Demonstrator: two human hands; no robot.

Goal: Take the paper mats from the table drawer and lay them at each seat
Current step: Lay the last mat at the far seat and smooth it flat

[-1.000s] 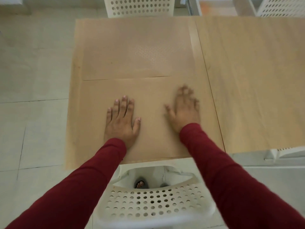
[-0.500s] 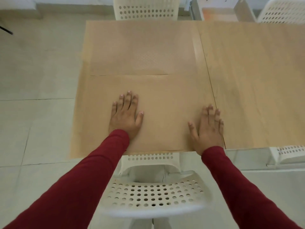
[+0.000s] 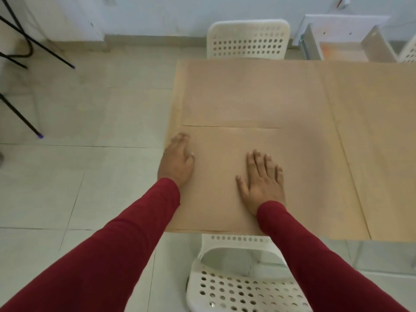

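Two brown paper mats lie on the left end of the wooden table (image 3: 378,154). The near mat (image 3: 216,199) reaches the table's front edge. The far mat (image 3: 247,93) lies beyond it, in front of the far chair. My left hand (image 3: 177,161) rests flat on the near mat's left edge, fingers straight. My right hand (image 3: 261,179) lies flat on the middle of the same mat, fingers spread. An open drawer (image 3: 342,48) sticks out at the table's far side, right of the far chair.
A white perforated chair (image 3: 238,287) stands under me at the near seat. Another white chair (image 3: 247,39) stands at the far seat. A third chair's edge (image 3: 408,50) shows at the far right. Black stand legs (image 3: 33,41) cross the tiled floor at left.
My left hand slid left from the middle of the near mat to its left edge. My right hand moved back from the mat's right side toward the middle. The view shifted left and up.
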